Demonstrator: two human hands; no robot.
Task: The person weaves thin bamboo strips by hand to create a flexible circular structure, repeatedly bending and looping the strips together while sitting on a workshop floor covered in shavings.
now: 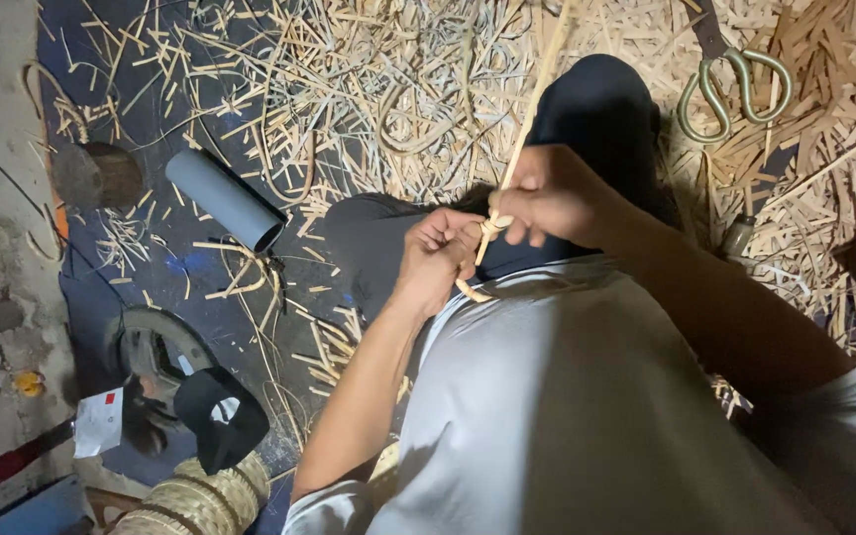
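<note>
My left hand (435, 256) and my right hand (547, 196) meet in front of my chest over my lap. Both pinch a thin pale cane strip (525, 119) that runs up and away toward the top of the view. Where the hands meet, the strip is bent into a small knot or loop (488, 228); a short end (472, 291) sticks out under my left hand. My knees in dark trousers (601, 104) lie below the hands.
Pale cane strips and shavings (378, 79) litter the floor. Green-handled shears (735, 84) lie at the top right. A grey tube (225, 198) lies left on a dark blue mat, near a round wooden block (101, 173). A woven basket rim (200, 495) sits bottom left.
</note>
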